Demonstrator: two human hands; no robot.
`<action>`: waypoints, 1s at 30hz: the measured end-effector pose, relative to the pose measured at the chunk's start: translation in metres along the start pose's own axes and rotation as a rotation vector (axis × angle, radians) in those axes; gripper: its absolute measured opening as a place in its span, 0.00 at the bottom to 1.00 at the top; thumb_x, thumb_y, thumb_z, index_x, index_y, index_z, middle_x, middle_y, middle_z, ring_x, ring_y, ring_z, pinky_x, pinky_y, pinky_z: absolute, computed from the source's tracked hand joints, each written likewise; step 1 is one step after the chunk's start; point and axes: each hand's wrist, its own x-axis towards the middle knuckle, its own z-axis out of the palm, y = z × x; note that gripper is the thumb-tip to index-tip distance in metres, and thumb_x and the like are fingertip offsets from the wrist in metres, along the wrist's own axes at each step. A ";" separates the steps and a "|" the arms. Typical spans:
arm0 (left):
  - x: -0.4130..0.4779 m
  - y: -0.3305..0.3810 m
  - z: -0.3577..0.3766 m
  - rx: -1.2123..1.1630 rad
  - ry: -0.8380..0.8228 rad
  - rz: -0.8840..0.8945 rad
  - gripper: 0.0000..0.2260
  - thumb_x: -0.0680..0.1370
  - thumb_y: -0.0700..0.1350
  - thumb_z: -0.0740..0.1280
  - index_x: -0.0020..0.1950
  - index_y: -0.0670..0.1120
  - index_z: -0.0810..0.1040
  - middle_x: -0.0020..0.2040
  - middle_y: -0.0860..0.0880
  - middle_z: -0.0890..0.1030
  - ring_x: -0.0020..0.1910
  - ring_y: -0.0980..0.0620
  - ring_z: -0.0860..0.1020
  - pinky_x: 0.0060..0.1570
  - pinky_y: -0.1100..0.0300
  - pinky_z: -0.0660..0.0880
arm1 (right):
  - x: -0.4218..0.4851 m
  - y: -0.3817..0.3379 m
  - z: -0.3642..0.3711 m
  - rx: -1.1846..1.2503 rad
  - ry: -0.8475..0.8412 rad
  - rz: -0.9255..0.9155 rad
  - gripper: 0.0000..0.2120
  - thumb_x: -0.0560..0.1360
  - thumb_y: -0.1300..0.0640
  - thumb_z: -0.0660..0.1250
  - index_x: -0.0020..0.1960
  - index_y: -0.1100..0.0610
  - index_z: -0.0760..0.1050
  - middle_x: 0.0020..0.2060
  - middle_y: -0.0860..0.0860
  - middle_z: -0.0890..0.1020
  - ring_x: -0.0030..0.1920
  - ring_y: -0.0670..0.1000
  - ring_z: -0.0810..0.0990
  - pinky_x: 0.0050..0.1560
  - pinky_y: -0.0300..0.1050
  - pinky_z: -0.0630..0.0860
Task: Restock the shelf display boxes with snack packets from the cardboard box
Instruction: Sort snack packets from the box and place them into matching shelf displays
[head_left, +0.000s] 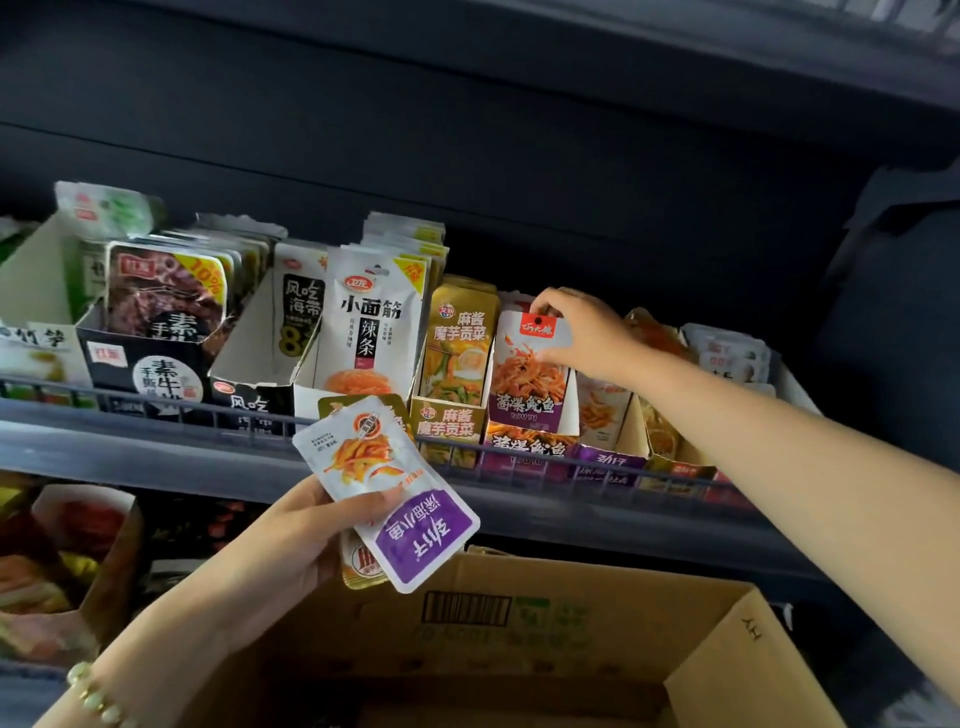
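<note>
Right grip (582, 338): pinches the white header of a purple-banded plastic snack packet with an orange food picture (530, 369), fingers over the top edge and thumb on the front.
Why held so: gripping the top edge keeps the packet upright while it goes in as the front one of its row, face out to the aisle.
Packet's place: in the purple cardboard display box (524, 447) on the dark wire-fronted shelf (156, 447), right of a gold display box (449, 415).
Left grip (311, 535): grasps a small stack, with a white-and-purple glossy packet (395, 499) on top and a gold packet (363, 571) partly hidden beneath.
Why held so: the stack waits near the shelf rail, above the far rim of the open brown cardboard box (519, 649), likely as ready stock for the next placements.
Look of the top packet: flat, sealed and shiny; its print is turned upside down to the viewer, with an orange food picture on the white half.
Shelf row: the other display boxes to the left and right hold upright packets.
Cardboard box interior: in shadow, so I cannot tell how many packets remain.
Progress: mid-restock, by my judgement.
</note>
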 end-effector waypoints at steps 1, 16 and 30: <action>0.000 0.000 0.001 0.024 0.006 0.000 0.42 0.45 0.52 0.85 0.56 0.48 0.76 0.47 0.45 0.86 0.42 0.47 0.85 0.38 0.54 0.80 | 0.000 0.001 0.002 -0.015 0.011 -0.004 0.22 0.70 0.58 0.75 0.61 0.54 0.72 0.57 0.51 0.75 0.56 0.50 0.73 0.52 0.45 0.73; -0.014 0.001 0.016 -0.055 0.110 0.187 0.17 0.66 0.45 0.72 0.54 0.46 0.77 0.45 0.44 0.86 0.38 0.49 0.85 0.33 0.60 0.81 | -0.130 -0.108 0.023 0.878 -0.185 0.177 0.08 0.79 0.50 0.63 0.51 0.55 0.75 0.48 0.53 0.81 0.48 0.46 0.79 0.44 0.35 0.73; -0.013 0.007 0.065 -0.154 0.160 0.167 0.16 0.77 0.55 0.64 0.57 0.45 0.79 0.49 0.46 0.86 0.45 0.49 0.85 0.45 0.53 0.77 | -0.173 -0.086 -0.021 1.355 -0.323 0.532 0.13 0.73 0.61 0.70 0.58 0.57 0.77 0.46 0.52 0.85 0.42 0.47 0.84 0.43 0.39 0.81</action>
